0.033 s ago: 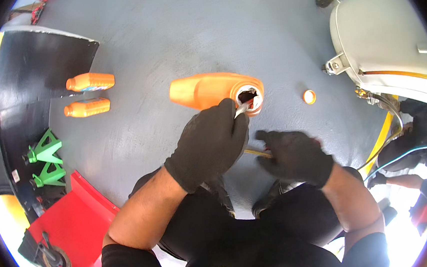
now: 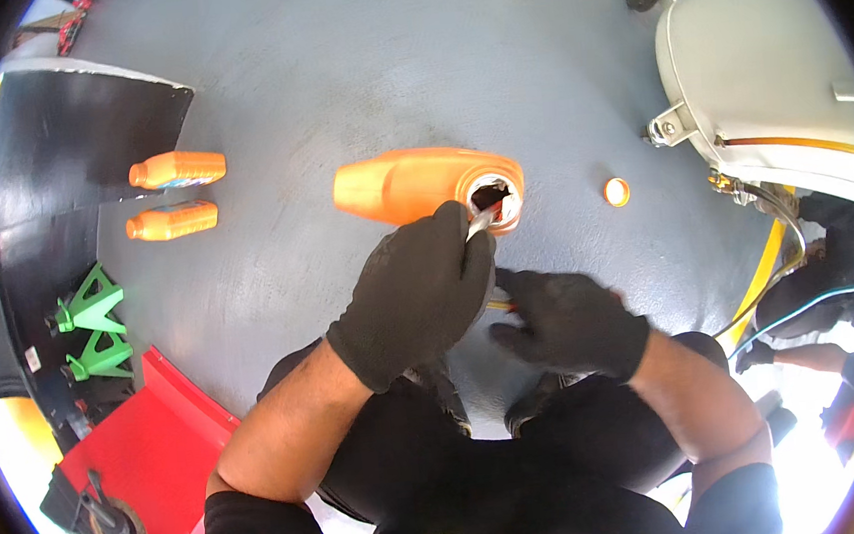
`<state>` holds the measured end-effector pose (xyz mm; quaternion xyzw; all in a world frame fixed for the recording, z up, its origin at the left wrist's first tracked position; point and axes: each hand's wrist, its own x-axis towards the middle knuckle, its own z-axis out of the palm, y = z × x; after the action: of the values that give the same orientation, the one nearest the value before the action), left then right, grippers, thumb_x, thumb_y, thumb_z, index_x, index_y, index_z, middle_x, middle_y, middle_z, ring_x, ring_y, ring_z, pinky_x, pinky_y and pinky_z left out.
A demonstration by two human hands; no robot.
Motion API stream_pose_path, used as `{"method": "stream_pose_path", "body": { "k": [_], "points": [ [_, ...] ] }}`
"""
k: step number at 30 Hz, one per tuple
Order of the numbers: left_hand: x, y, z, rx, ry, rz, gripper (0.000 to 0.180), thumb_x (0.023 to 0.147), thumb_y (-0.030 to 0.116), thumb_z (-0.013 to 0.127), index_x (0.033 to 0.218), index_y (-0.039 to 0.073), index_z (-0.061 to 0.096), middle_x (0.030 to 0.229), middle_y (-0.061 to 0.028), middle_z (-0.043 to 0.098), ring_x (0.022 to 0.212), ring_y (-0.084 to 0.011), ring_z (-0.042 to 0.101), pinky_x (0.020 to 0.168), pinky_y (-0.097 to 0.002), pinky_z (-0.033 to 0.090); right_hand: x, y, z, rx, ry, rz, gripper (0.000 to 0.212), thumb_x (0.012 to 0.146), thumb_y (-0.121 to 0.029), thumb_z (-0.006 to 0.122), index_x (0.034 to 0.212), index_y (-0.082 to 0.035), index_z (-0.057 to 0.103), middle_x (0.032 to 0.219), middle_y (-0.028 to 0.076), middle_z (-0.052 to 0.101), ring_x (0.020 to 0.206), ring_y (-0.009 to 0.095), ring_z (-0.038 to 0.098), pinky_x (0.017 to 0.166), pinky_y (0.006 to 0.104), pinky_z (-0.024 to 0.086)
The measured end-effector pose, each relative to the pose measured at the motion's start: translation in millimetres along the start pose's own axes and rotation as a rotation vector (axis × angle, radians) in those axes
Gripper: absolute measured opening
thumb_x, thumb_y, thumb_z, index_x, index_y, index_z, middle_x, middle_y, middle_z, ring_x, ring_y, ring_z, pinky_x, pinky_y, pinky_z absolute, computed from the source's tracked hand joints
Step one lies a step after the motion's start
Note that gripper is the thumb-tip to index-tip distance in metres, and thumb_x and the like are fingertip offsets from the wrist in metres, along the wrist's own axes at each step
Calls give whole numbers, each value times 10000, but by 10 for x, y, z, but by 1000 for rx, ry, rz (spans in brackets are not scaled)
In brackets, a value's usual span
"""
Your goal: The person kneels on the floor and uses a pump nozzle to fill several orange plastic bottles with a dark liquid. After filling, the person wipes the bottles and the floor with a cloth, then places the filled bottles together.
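Observation:
A large orange bottle (image 2: 395, 184) lies with its round mouth toward me, and torn white lining shows around the dark hole. My left hand (image 2: 414, 293), in a black glove, is closed at the mouth, thumb and finger pinching a white flap of the seal (image 2: 481, 221). Just right of it and lower, my gloved right hand (image 2: 577, 320) is curled around a thin tool (image 2: 499, 305). Only a yellowish strip and bits of red show of it; its kind is hidden. An orange cap (image 2: 617, 192) rests on the grey floor to the right.
Two smaller orange bottles (image 2: 179, 169) are at the left, beside a black panel (image 2: 76, 134). Nearer are green jack stands (image 2: 92, 301) and a red metal piece (image 2: 141, 450). A large pale tank (image 2: 763, 70) with a wheel and hoses stands right. Another person's arm (image 2: 805, 358) shows at lower right.
My right hand has shifted left, closer to my left hand, and the tool's strip shows less. My left hand keeps its pinch on the seal.

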<state>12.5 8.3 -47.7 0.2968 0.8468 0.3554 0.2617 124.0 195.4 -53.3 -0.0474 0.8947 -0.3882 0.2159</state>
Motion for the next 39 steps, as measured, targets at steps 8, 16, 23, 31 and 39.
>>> {"method": "stream_pose_path", "body": {
  "k": [8, 16, 23, 31, 39],
  "points": [
    [68, 49, 75, 55, 82, 49, 187, 1035, 155, 647, 973, 5, 553, 742, -205, 624, 697, -433, 646, 620, -524, 481, 226, 235, 750, 204, 85, -138, 421, 975, -378, 720, 1211, -32, 677, 1103, 183, 734, 993, 360, 735, 891, 484, 592],
    [72, 86, 131, -41, 97, -50, 189, 1021, 166, 675, 964, 12, 583, 764, -202, 655, 709, -409, 667, 625, -503, 500, 284, 126, 710, 392, 47, -106, 288, 976, -308, 711, 1151, -79, 728, 1106, 143, 747, 1097, 318, 705, 963, 437, 564],
    [47, 118, -73, 18, 20, 48, 258, 1000, 240, 726, 923, 4, 656, 736, -177, 650, 685, -360, 675, 621, -466, 508, 234, 117, 712, 173, 167, -202, 215, 956, -244, 708, 1086, -77, 743, 956, 126, 764, 915, 342, 736, 846, 452, 583],
    [72, 37, -616, 43, 228, -55, 246, 968, 201, 773, 923, -25, 687, 720, -174, 672, 654, -292, 706, 638, -387, 539, 206, -12, 546, 464, 52, 38, 165, 1012, -176, 653, 1093, -33, 652, 840, 123, 747, 778, 343, 750, 747, 458, 593],
    [164, -595, -679, 283, 60, 208, 830, 753, 218, 945, 1470, 65, 557, 1451, -190, 590, 1338, -376, 576, 1110, -479, 490, 201, -71, 435, 417, -45, 131, 176, 1040, -142, 638, 1152, -8, 662, 916, 150, 766, 845, 285, 776, 795, 394, 597]
  ]
}}
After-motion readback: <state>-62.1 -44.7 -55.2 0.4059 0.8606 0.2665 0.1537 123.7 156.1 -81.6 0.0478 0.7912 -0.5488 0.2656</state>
